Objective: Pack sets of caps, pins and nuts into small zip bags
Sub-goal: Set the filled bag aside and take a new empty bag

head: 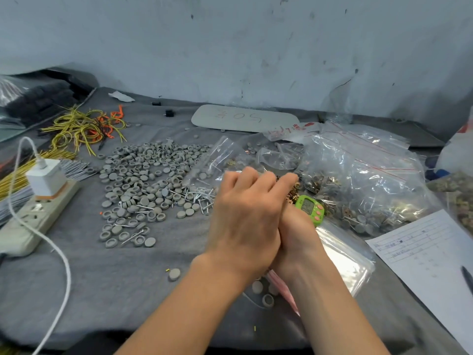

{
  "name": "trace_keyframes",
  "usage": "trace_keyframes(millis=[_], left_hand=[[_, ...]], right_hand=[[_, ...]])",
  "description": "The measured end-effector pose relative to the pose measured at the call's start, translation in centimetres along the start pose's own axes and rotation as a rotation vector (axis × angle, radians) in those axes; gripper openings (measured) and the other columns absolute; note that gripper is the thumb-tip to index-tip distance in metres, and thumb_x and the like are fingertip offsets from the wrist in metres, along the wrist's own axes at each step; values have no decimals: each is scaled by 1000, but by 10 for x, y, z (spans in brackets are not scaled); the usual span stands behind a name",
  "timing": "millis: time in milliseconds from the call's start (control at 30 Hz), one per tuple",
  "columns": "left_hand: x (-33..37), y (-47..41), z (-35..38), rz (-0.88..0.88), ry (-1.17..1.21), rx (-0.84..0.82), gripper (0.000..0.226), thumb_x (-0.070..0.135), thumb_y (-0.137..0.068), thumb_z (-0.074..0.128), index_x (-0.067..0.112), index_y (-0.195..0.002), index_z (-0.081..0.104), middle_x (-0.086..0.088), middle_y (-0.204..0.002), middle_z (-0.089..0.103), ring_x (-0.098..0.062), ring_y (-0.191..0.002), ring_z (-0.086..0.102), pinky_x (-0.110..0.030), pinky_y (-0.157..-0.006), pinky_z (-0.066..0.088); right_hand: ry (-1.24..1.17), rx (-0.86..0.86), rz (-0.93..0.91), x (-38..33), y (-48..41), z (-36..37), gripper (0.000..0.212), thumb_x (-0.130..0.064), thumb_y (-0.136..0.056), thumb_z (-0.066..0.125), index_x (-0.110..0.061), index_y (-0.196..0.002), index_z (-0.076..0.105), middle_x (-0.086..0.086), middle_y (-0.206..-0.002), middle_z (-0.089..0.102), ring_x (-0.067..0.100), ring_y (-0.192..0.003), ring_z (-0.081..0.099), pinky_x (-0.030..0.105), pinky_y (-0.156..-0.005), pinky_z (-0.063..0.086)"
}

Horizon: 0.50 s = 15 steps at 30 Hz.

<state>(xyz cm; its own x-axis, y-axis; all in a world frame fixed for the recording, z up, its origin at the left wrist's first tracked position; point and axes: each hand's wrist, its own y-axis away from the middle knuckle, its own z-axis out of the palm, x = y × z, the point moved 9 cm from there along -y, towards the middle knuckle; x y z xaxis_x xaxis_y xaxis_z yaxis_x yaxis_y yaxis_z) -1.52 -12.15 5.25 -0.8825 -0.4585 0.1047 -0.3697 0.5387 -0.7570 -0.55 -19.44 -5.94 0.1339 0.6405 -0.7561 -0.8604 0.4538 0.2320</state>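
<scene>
My left hand [245, 208] reaches across to the right, its curled fingertips blurred over a pile of brass nuts [294, 192]; whether it holds any is unclear. Beneath it lies my right hand [298, 226], almost wholly hidden, so its fingers cannot be read. Under both wrists is a small zip bag [267, 294] with a pink strip and a few grey caps inside. A big spread of loose grey caps [143, 185] covers the cloth to the left. Silver pins [198, 196] lie between the caps and my hands.
A green timer [310, 207] sits just right of my hands, with large bags of packed sets [363, 180] behind it. Empty zip bags [343, 254] and a paper sheet [432, 254] lie right. A power strip [33, 213] with charger and cable, and yellow wires [82, 126], lie left.
</scene>
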Motion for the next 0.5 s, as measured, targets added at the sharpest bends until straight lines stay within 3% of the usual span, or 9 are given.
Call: trace_keyframes(millis=[100, 233, 300, 367, 433, 500], left_hand=[[-2, 1, 0, -8, -13, -33, 53, 14, -73, 45, 20, -117, 73, 2, -89, 61, -26, -84, 51, -37, -82, 34], [-9, 4, 1, -23, 87, -127, 59, 17, -66, 57, 26, -122, 72, 6, -96, 62, -22, -94, 51, -34, -90, 36], [-21, 2, -5, -86, 199, -134, 59, 26, -64, 63, 30, -123, 71, 10, -102, 62, -17, -101, 52, -33, -96, 40], [-42, 1, -17, -195, 315, -86, 57, 29, -65, 63, 31, -121, 72, 12, -104, 61, -14, -102, 52, -32, -95, 42], [-66, 2, -27, -289, 314, -55, 54, 28, -66, 63, 31, -119, 72, 14, -104, 60, -11, -103, 50, -28, -94, 40], [-86, 4, -32, -359, 268, -62, 55, 27, -64, 61, 31, -118, 72, 15, -107, 59, -8, -106, 47, -26, -96, 38]], right_hand=[[-29, -76, 78, 7, 4, 7, 20, -5, -102, 49, -10, -108, 68, 13, -104, 62, 25, -101, 59, 36, -86, 48], [99, -59, 49, 1, 2, 0, 27, 6, -97, 44, -7, -93, 68, 14, -96, 55, 26, -91, 51, 35, -79, 41], [151, -131, 36, -3, 3, 6, 24, 1, -88, 56, -7, -90, 78, 13, -88, 68, 19, -83, 64, 29, -76, 48], [181, -174, 10, -6, 2, 9, 31, -14, -76, 71, -6, -105, 80, 14, -108, 77, 21, -102, 73, 30, -91, 55], [243, -153, -11, -8, 0, 4, 32, -21, -93, 63, -7, -117, 77, 13, -119, 76, 22, -118, 70, 33, -106, 50], [296, -171, 12, -5, -1, 4, 35, -24, -106, 46, -11, -122, 75, 13, -111, 78, 20, -114, 72, 34, -104, 49]])
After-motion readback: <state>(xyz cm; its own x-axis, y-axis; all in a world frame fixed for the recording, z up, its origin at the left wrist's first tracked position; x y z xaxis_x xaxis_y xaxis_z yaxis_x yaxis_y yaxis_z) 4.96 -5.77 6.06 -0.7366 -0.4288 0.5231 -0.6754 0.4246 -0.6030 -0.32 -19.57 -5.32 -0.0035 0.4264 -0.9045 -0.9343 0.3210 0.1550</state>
